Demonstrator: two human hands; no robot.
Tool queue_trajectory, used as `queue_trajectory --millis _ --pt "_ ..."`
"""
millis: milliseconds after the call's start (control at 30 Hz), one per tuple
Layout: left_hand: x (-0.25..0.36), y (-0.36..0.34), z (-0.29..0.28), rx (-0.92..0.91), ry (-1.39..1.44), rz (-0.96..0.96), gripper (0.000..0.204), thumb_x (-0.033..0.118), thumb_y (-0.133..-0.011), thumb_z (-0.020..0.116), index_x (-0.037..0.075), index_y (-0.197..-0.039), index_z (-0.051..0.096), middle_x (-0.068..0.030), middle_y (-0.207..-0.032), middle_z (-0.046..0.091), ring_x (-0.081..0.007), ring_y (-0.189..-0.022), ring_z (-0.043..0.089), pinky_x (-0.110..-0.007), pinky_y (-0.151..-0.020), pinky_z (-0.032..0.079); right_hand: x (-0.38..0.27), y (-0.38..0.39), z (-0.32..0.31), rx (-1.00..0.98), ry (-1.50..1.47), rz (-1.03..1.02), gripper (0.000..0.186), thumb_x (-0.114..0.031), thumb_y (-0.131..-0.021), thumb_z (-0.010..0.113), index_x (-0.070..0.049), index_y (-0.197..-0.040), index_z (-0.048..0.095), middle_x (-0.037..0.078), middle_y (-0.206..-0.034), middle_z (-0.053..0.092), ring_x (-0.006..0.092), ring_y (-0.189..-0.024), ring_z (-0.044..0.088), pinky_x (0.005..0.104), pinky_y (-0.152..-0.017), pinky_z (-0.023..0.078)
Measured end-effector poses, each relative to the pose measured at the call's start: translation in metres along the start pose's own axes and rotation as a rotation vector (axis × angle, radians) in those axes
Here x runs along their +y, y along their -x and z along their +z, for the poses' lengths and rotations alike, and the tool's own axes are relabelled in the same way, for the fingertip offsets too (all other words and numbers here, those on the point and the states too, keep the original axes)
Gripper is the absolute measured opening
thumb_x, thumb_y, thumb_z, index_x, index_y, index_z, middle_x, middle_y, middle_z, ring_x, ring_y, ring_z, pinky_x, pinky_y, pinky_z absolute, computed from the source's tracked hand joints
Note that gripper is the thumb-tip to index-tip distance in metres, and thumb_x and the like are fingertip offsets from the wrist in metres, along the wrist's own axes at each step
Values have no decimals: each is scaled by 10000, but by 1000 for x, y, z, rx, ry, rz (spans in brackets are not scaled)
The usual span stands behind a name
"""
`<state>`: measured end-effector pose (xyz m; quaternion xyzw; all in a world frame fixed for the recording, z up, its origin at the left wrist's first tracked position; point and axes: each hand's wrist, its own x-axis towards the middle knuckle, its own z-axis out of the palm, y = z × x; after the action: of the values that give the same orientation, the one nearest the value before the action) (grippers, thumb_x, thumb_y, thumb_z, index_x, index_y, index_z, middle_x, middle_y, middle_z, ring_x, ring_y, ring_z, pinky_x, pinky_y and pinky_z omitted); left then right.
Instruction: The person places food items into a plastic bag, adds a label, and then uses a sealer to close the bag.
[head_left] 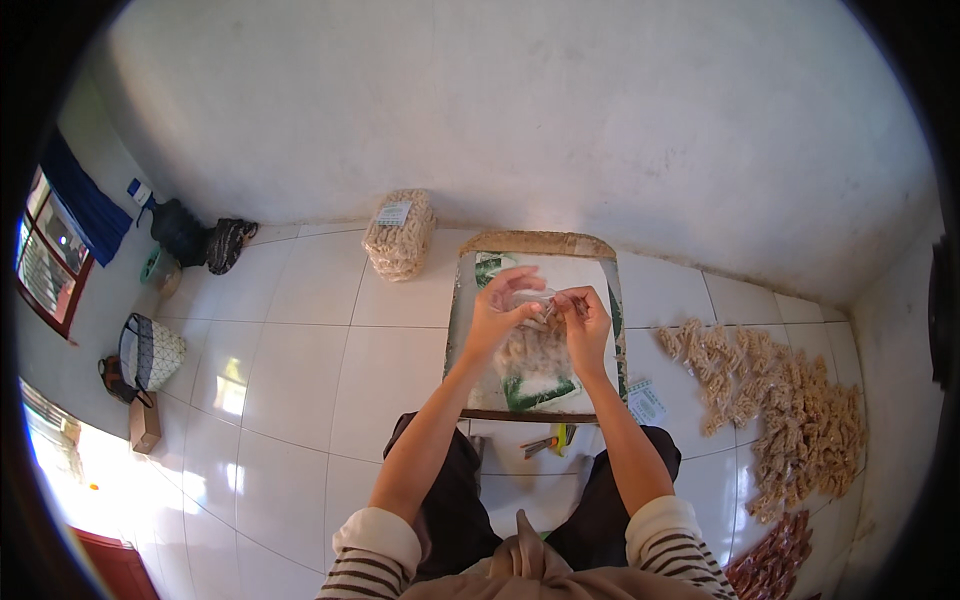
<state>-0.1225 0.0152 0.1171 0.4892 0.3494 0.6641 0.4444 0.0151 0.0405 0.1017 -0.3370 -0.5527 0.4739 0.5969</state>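
Note:
A clear plastic bag (pixel 534 352) of beige, knobbly pieces stands on a small low table (pixel 462 300) in front of me. My right hand (pixel 584 318) pinches the gathered top of the bag at its right side. On the left side of that top, my left hand (pixel 503 304) curls with thumb and fingers around the plastic. The exact fingertip contact is partly hidden. Green-and-white printed sheeting (pixel 590 272) covers much of the tabletop beneath the bag.
A stack of filled bags (pixel 400 238) stands by the wall. Beige bundles (pixel 790 420) spread over the floor at right, with reddish-brown packs (pixel 772 560) nearer. Printed labels (pixel 646 402) lie beside the table; a yellow-green cutter (pixel 562 438) lies below it. A patterned basket (pixel 155 352) stands at left.

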Motion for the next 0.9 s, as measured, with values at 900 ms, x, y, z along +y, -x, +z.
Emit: queue_trajectory --millis 900 --pt "-5 9 9 130 -273 59 22 -31 -806 647 -36 -810 626 -96 -797 682 -121 -727 655 -235 -664 529 -1 -8 -17 -283 105 39 187 -45 -756 711 -6 -908 609 56 -948 601 128 -873 601 251 -751 505"
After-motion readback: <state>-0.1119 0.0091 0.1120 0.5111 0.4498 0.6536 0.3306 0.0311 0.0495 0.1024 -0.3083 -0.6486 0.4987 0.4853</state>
